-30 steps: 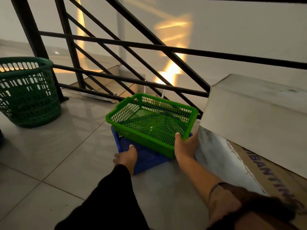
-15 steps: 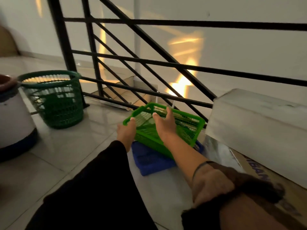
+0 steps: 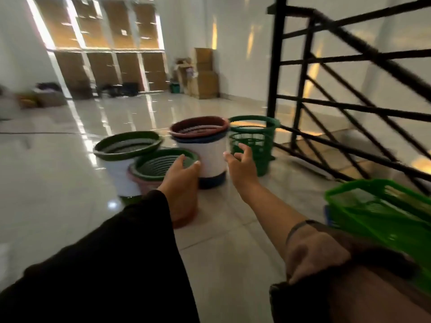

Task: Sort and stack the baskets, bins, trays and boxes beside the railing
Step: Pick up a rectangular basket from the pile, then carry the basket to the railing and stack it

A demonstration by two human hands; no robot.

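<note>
Bins and baskets crowd the glossy tiled floor [image 3: 70, 206] beside a black metal railing [image 3: 326, 94], where a person reaches forward with both arms. At the centre stands a white bin with a dark blue base [image 3: 213, 159], a maroon-rimmed basket [image 3: 198, 127] nested in its top. Just to its right, nearest the railing post, stands a dark green lattice wastebasket [image 3: 254, 141]. To the left, a second white bin [image 3: 119, 173] carries a tilted dark green rim [image 3: 127, 145], and in front of it a pink-brown bin [image 3: 144, 183] holds a dark green ribbed basket [image 3: 161, 164].

The left hand [image 3: 180, 176], in a black sleeve [image 3: 116, 252], lies over the near rim of that ribbed basket; motion blur hides whether the fingers touch or grip it. The right hand [image 3: 241, 164] hangs in the air with fingers spread and loosely curved, holding nothing, between the blue-based bin and the lattice wastebasket.

At the near right, a bright green mesh tray [image 3: 377, 217] sits on a blue tray [image 3: 327, 215], of which only a sliver shows. Far across the room, cardboard boxes [image 3: 205, 75] are stacked against the wall beside tall, covered windows [image 3: 107, 43].
</note>
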